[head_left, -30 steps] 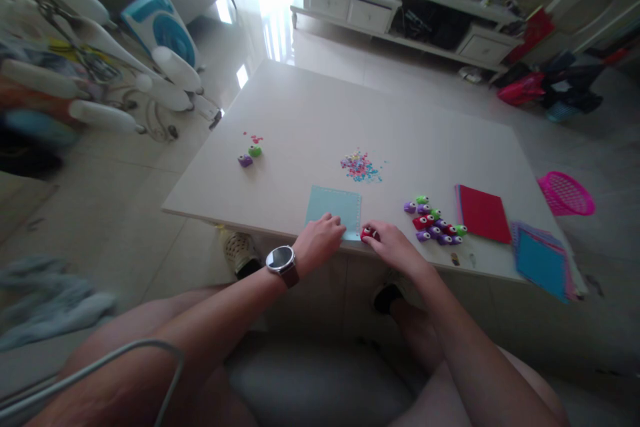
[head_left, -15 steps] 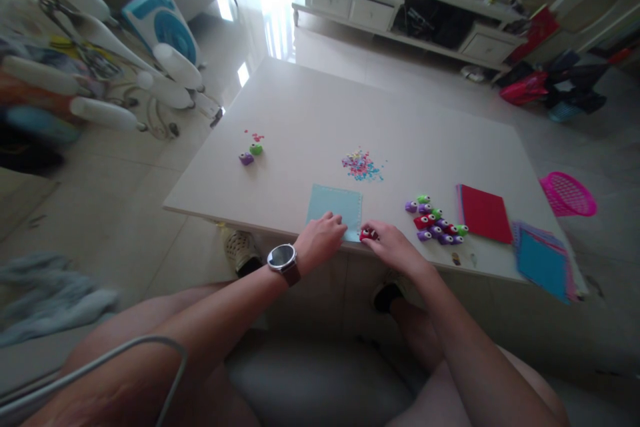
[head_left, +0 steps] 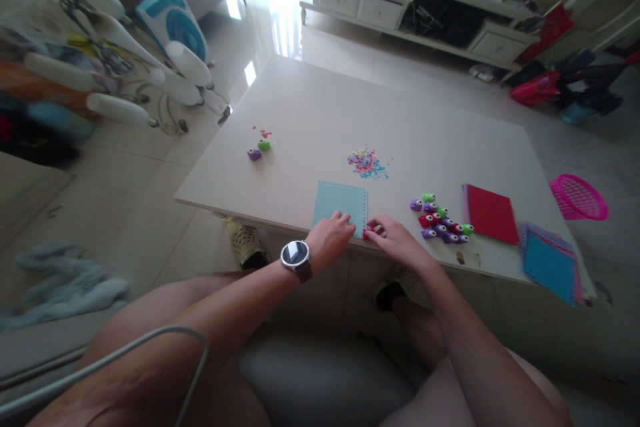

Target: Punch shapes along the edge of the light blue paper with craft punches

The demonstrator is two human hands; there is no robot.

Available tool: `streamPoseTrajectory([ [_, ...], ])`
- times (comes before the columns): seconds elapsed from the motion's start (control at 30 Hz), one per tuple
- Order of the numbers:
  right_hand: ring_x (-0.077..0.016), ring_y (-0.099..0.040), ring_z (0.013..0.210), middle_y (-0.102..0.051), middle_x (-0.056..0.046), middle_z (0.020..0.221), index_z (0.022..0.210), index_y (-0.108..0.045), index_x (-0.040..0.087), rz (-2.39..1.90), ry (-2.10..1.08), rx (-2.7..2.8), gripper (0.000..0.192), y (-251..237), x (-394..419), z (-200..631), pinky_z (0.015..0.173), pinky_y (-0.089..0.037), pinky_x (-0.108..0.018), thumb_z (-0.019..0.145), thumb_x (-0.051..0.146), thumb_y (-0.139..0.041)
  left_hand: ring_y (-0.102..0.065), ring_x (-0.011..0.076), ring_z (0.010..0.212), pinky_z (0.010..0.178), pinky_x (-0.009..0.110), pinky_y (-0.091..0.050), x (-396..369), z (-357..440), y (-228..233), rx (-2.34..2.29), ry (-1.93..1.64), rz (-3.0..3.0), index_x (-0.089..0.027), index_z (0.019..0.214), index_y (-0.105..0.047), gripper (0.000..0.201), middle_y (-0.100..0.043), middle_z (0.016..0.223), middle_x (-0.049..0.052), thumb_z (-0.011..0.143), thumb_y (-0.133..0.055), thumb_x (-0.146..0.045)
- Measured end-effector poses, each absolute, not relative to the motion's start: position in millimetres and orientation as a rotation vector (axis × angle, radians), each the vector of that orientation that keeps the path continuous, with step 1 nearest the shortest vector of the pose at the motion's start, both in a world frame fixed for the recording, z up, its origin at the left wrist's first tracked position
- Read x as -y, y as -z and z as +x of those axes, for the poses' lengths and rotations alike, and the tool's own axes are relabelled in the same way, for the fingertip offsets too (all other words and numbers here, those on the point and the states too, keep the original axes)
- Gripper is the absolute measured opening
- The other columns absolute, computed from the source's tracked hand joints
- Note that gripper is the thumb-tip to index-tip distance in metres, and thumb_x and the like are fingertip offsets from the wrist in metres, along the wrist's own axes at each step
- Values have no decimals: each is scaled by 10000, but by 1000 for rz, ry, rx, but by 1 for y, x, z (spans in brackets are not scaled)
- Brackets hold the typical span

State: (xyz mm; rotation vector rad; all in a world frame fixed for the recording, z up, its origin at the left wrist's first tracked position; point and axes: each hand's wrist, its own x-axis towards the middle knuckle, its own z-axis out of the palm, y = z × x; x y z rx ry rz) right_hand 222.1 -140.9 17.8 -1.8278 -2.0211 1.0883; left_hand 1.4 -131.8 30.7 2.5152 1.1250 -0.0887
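Observation:
A light blue sheet of paper (head_left: 341, 197) lies at the table's near edge, with small punched marks along its top and right sides. My left hand (head_left: 330, 238) rests on the lower part of the sheet, fingers lying on it and holding nothing. At the sheet's lower right corner, my right hand (head_left: 397, 241) is closed on a small red craft punch (head_left: 367, 234), mostly hidden by the fingers. Several red, purple and green craft punches (head_left: 441, 230) with eye shapes sit right of that hand. Beyond the sheet is a pile of coloured paper bits (head_left: 369, 164).
On the table's left stand a purple punch (head_left: 255, 155) and a green punch (head_left: 264, 145), near a few red paper bits (head_left: 265, 134). To the right lie a red paper stack (head_left: 493, 213) and a blue-topped stack (head_left: 549, 271). A pink basket (head_left: 580, 197) stands past the table's right edge.
The red punch sits lower under my right fingers, and punched marks now show along the sheet's right side. My left hand stays on the paper. The whole view has shifted slightly.

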Motion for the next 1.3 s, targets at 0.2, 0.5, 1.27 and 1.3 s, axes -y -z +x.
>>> streamPoseTrajectory([
  [0.2,-183,-709,873,-774,-59,1006,934,-734,183,-1887,-1200,1868,65,-18,136,226,831,-537,-291,925,239,-701,-584,295,1222,890,393,-609,134,2,-32,-1109,96,2515,-145,1135,-709,257,-632,1264,161,1020,-488,-81],
  [0.5,-191,-722,842,-793,-42,924,904,-751,196,-1893,-1256,1825,67,-19,134,223,797,-541,-287,912,211,-686,-557,320,1234,983,491,-583,136,2,-32,-1058,122,2505,-175,1221,-716,323,-596,1295,184,1012,-484,-91],
  [1.27,-206,-722,767,-770,-45,774,805,-664,203,-1962,-1229,1679,109,-19,132,213,721,-529,-293,875,209,-746,-562,323,1213,974,434,-573,126,-9,-43,-918,184,2510,-272,1563,-453,733,-589,1287,156,877,-681,-155],
  [1.3,-206,-721,763,-767,-45,774,795,-660,201,-1983,-1217,1670,116,-19,131,212,712,-525,-292,865,189,-752,-563,322,1207,976,434,-572,126,-9,-42,-912,179,2520,-283,1585,-432,761,-590,1281,154,875,-673,-151],
])
